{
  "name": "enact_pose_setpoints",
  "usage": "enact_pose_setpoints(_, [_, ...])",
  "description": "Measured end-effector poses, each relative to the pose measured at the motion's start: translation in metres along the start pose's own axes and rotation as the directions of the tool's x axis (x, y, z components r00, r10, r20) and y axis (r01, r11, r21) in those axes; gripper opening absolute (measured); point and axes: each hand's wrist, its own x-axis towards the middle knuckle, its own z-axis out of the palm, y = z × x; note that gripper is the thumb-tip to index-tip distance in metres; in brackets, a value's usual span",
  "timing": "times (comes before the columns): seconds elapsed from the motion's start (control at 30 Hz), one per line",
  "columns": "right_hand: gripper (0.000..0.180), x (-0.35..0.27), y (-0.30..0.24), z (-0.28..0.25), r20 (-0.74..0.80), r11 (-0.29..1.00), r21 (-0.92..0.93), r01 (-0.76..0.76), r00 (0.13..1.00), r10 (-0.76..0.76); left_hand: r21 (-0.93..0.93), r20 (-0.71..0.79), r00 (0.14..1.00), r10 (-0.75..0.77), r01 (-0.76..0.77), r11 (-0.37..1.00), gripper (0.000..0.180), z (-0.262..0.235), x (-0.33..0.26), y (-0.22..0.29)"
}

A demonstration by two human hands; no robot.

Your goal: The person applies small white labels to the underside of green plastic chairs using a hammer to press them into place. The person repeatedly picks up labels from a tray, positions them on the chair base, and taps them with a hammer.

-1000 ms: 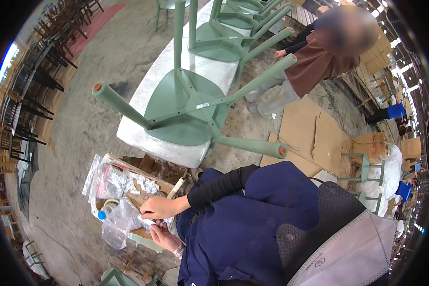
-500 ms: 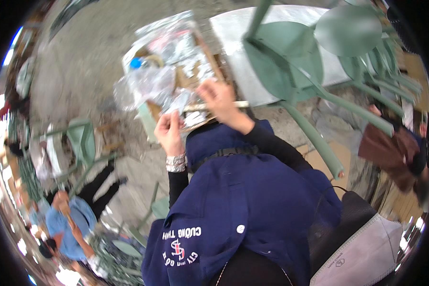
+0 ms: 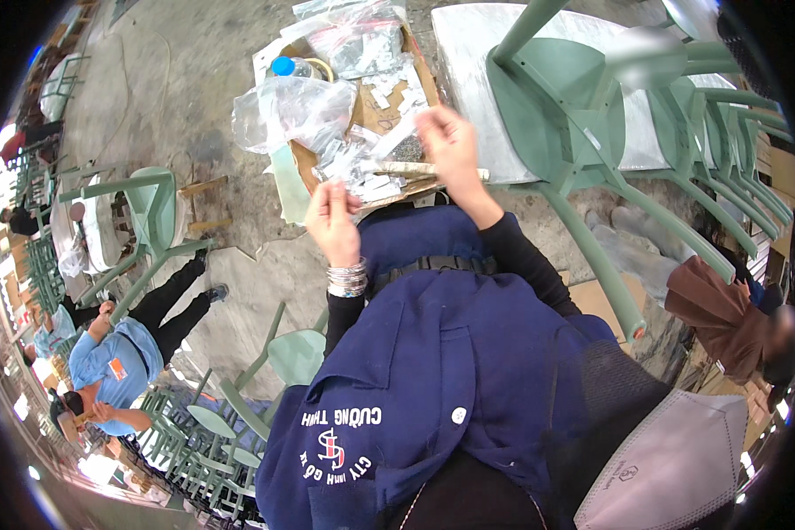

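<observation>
My left hand [image 3: 334, 221] is closed in a pinch by the near edge of a shallow cardboard box [image 3: 424, 75]. Whatever its fingers hold is hidden or too small to name. Over the box's right side, my right hand [image 3: 455, 146] has its fingers curled together, and a flat white strip [image 3: 396, 138] runs out from its fingertips. In the box are several small white pieces [image 3: 382, 187], clear plastic bags [image 3: 296, 110] and a pile of small dark metal parts [image 3: 408, 148]. A pale, rod-like piece [image 3: 406, 168] lies across its near part.
To the right, an upturned green chair [image 3: 556, 106] rests on a pale covered surface [image 3: 464, 53], with more chairs behind it. A blue-capped bottle [image 3: 283, 67] and a tape roll [image 3: 324, 69] lie in the box. A person in blue [image 3: 119, 358] works at left; another person [image 3: 715, 305] is at right.
Both hands have shifted: the right up and to the right, the left slightly right. The view has also moved, and the white strip at the right fingertips now shows clearly.
</observation>
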Motion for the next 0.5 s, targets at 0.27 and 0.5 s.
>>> enact_pose_setpoints(0.27, [0.041,-0.011,0.042,0.007,0.414,0.801,-0.586,0.122,0.895,0.166,0.525,0.167,0.971,0.174,-0.237,0.817,0.021,0.017,0.067,-0.007])
enact_pose_setpoints(0.5, [0.027,-0.001,0.024,-0.007,0.387,0.661,-0.668,0.342,0.918,-0.084,0.272,0.332,0.876,0.349,-0.443,0.854,0.030,0.033,0.067,0.113])
